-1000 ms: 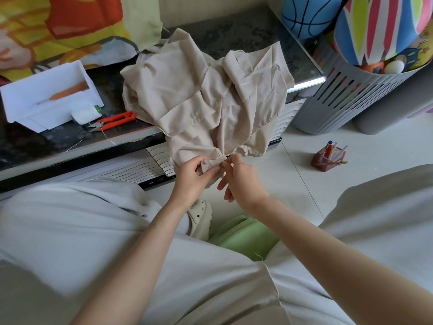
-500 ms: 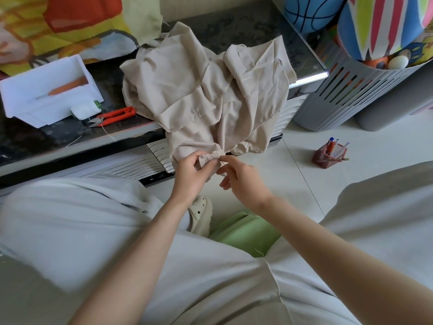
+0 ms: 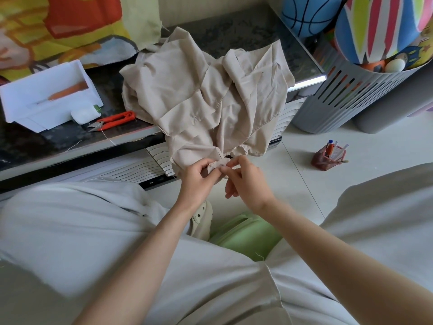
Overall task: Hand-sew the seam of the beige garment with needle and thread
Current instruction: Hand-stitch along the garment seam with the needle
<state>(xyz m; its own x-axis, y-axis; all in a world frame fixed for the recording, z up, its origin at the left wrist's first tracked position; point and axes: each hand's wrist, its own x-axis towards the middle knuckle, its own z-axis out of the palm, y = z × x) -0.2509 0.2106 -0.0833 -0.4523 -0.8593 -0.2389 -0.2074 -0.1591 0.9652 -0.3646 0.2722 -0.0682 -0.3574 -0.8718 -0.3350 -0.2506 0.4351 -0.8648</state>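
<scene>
The beige garment (image 3: 192, 95) lies crumpled on the dark table, its lower edge hanging over the front. My left hand (image 3: 196, 181) pinches a bunched bit of that hanging edge. My right hand (image 3: 246, 181) meets it from the right, thumb and forefinger pinched at the same fold. The needle and thread are too small to make out between my fingers.
On the dark table (image 3: 246, 34) sit a white box (image 3: 44, 95), a white thread spool (image 3: 84, 114) and orange snips (image 3: 114, 119). A grey slotted basket (image 3: 346, 95) with balls stands at right. A pen holder (image 3: 328, 156) lies on the floor.
Both hands stayed at the hanging edge. My right fingers have closed in onto the fold beside my left thumb.
</scene>
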